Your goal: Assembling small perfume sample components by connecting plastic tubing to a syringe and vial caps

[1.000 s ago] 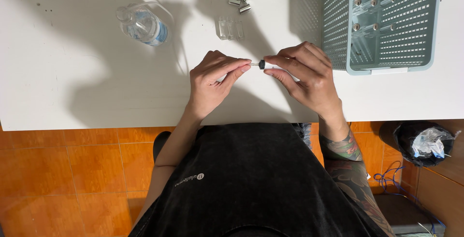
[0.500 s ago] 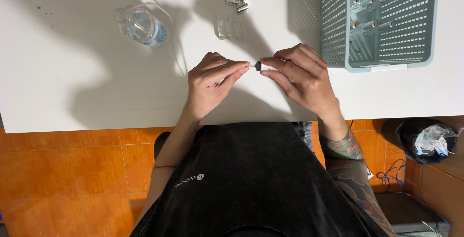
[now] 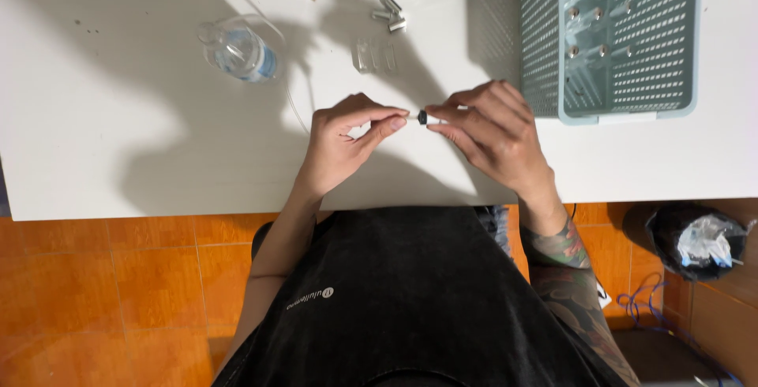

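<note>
The small black-tipped white cylindrical piece [image 3: 424,118] lies lengthwise 3-to-9 o'clock, pinched by the right hand [image 3: 489,130]; the left hand [image 3: 347,138], fingertips pinched together, sits at its 9 o'clock end.

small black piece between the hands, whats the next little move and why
Probably bring the left hand the last bit toward the small black piece and pinch it: the right hand holds it at its fingertips above the white table, and the left fingertips sit just short of it.

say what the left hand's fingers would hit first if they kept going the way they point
Probably the small black-tipped piece pinched by the right hand; the left hand fingertips point right at it, almost touching.
</note>
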